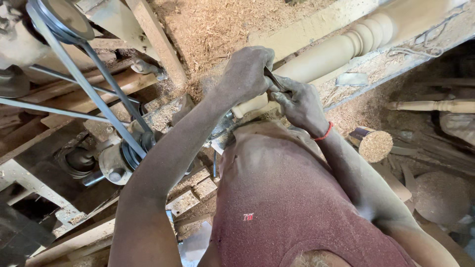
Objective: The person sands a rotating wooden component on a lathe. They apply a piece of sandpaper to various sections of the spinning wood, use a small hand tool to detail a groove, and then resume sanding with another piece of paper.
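Note:
A pale turned wooden spindle [341,52] lies on a lathe, running from the centre up to the right, with rounded beads near its far end. My left hand [246,74] is closed over the blade of a dark metal chisel [275,80] and rests against the spindle's near end. My right hand [300,105], with a red band at the wrist, grips the same tool from below. The tool's tip is hidden between my hands and the wood.
A belt [84,81] runs from a large pulley [62,20] at top left to a small motor pulley [129,154]. Sawdust covers the lathe bed [213,29]. A finished spindle [430,105] and a sawdust-filled can [372,143] lie at right.

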